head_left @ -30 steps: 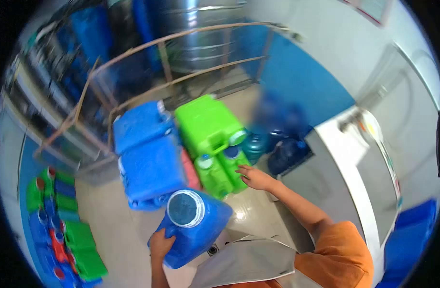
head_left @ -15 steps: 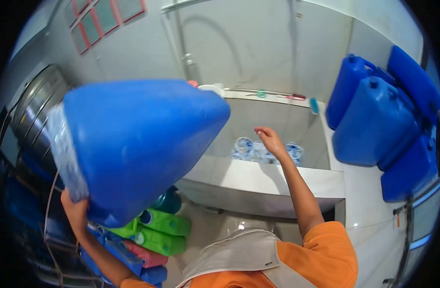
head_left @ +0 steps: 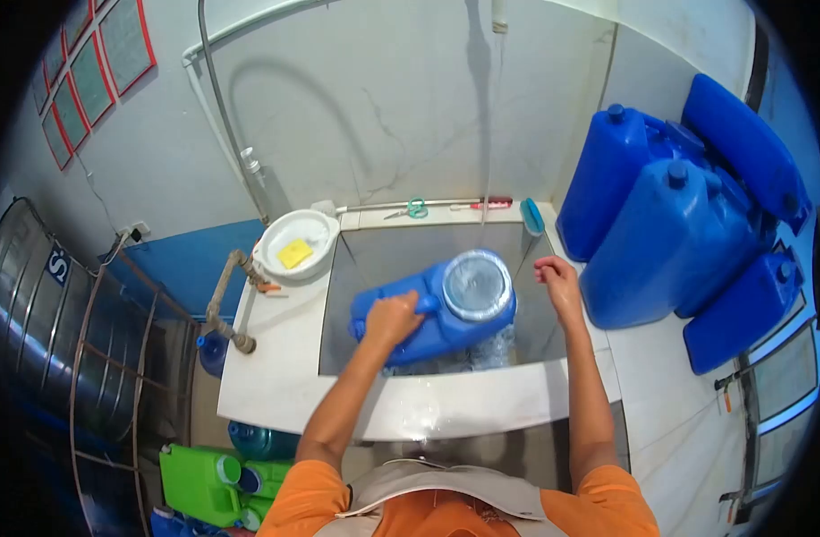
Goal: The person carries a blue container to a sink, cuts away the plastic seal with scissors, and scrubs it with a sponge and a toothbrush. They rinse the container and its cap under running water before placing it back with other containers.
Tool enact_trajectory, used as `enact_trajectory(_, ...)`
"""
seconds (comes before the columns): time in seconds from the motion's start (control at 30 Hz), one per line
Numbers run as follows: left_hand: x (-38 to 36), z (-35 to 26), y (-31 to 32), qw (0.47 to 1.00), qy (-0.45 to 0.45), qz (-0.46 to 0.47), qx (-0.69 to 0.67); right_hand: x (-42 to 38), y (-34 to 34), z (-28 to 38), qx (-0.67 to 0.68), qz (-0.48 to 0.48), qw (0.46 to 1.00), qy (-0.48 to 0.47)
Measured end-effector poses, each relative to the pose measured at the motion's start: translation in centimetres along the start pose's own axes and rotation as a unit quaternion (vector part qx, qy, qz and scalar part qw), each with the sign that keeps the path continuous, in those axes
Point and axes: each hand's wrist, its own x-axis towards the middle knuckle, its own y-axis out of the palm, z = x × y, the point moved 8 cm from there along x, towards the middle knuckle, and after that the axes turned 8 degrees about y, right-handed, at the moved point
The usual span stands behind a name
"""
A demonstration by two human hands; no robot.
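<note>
A blue plastic jerry can (head_left: 410, 338) lies tilted over the sink basin, its wide round mouth turned up. That mouth looks covered with shiny clear plastic wrap (head_left: 478, 285). My left hand (head_left: 392, 320) is closed around the can's handle. Just right of the can, my right hand (head_left: 560, 279) hangs above the basin, fingers loosely bent and apart, with nothing in them. Clear, bluish things (head_left: 492, 349) lie at the basin's bottom, partly hidden by the can.
A white bowl (head_left: 271, 259) with a yellow sponge (head_left: 294, 253) stands at the sink's left. Scissors (head_left: 415, 209) and a teal brush (head_left: 531, 217) lie along the back ledge. Several blue jerry cans (head_left: 647, 246) crowd the right counter. Green cans (head_left: 199, 483) stand on the floor.
The jerry can has moved from the upper left into the sink area and turned mouth up. My left hand has moved from its wrapped end to its handle. The view has shifted left.
</note>
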Motion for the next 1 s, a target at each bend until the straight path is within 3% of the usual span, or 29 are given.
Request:
enact_trajectory(0.13, 2.2, 0.8, 3.7, 0.998, 0.017, 0.024, -0.047, 6.8, 11.8, 4.9, -0.189, 0.121, 0.967, -0.124)
enact_trajectory(0.2, 1.9, 0.8, 4.3, 0.996, 0.016, 0.045, -0.077, 10.9, 20.0, 4.3, -0.311, 0.166, 0.907, -0.230)
enact_trajectory(0.37, 1.6, 2.2, 5.3, 0.992, 0.039, 0.054, -0.104, 21.0, 32.9, -3.8, -0.543, 0.166, 0.796, -0.211)
enact_trajectory(0.43, 1.0, 2.2, 4.7, 0.993, 0.048, 0.049, -0.096, 22.9, 34.8, -5.1, -0.553, 0.171, 0.789, -0.205)
enact_trajectory(0.53, 0.8, 3.5, 4.5, 0.991, 0.053, 0.057, -0.110, 25.3, 35.5, -6.8, -0.571, 0.106, 0.797, -0.166)
enact_trajectory(0.63, 0.6, 4.0, 5.3, 0.986, 0.049, 0.073, -0.143, 26.0, 36.0, -7.8, -0.603, 0.110, 0.763, -0.206)
enact_trajectory(0.73, 1.0, 3.9, 5.3, 0.985, 0.060, 0.071, -0.142, 25.7, 34.8, -8.1, -0.631, 0.153, 0.748, -0.135)
enact_trajectory(0.83, 1.0, 3.4, 5.2, 0.987, 0.078, 0.078, -0.115, 23.4, 33.4, -4.9, -0.638, 0.166, 0.734, -0.167)
enact_trajectory(0.9, 1.4, 2.7, 4.8, 0.988, 0.080, 0.088, -0.102, 22.1, 31.7, -2.8, -0.617, 0.198, 0.742, -0.169)
enact_trajectory(1.0, 2.0, 1.3, 3.7, 0.983, 0.099, 0.073, -0.136, 16.1, 25.0, 3.2, -0.481, 0.269, 0.817, -0.168)
